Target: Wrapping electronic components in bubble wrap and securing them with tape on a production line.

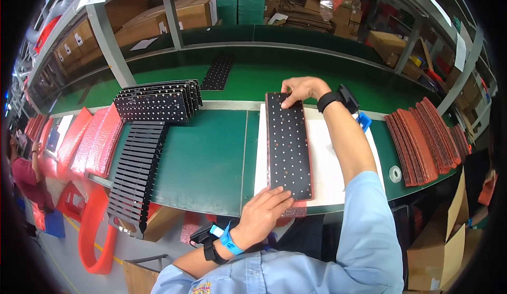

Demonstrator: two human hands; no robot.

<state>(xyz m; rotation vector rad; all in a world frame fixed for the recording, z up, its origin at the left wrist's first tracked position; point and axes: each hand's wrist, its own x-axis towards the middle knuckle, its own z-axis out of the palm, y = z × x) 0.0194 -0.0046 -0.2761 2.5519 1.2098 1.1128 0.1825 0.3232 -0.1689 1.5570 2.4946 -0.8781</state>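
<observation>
A long black circuit board [289,149] dotted with white spots lies lengthwise in front of me. Pink-red bubble wrap shows along its right edge and below its near end. My right hand [305,89] grips the far end, thumb on the face and the other fingers partly hidden behind. At the near end, my left hand [266,212] holds the left corner, its fingers over the edge and its thumb out of sight. Under the board, a white sheet [330,172] covers part of the green table.
Several black boards [153,104] stand in a row at left, beside a black slotted rack [132,170]. Pink bubble-wrap bags [97,138] lie farther left. Stacks of red-wrapped pieces [417,146] and a tape roll [395,174] sit at right. Another black board [218,72] rests on the green surface beyond.
</observation>
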